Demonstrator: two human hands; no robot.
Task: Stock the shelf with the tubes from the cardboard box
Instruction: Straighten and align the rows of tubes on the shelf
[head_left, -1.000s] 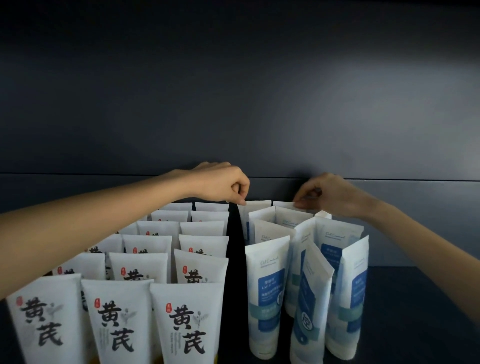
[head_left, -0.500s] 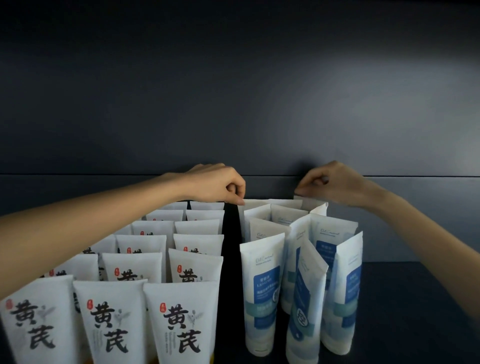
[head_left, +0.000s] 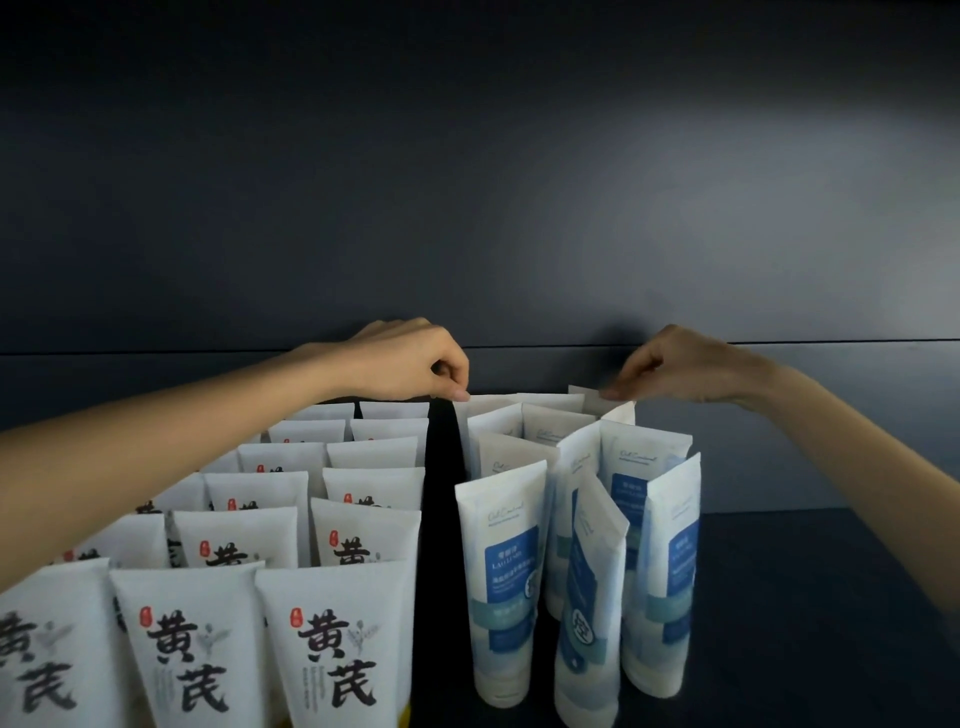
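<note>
- Left hand: we log it at the back of the shelf, knuckles up and fingers curled. Its thumb and forefinger pinch the top left corner of the rear left tube.
- Right hand: it reaches in from the right side, fingers bent. Its fingertips close on the crimped top edge of the rear right tube, which leans slightly out of line with its neighbours.
- Blue-labelled tubes: we list a cluster of white tubes with blue panels on the right half of the stock. They stand cap down and crimp up, packed close and touching. Both held tubes belong to its last row, next to the back panel. The front middle tube is turned at an angle to the two beside it.
- Black-lettered tubes: we list a block of white tubes with large black characters and a small red seal. They stand in three neat columns running from the front edge to the back, under the left forearm.
- Gap: a narrow dark lane separates the two groups.
- Shelf: a dark surface, bare to the right of the blue-labelled cluster.
- Back panel: a dark, matt wall behind all the stock.
</note>
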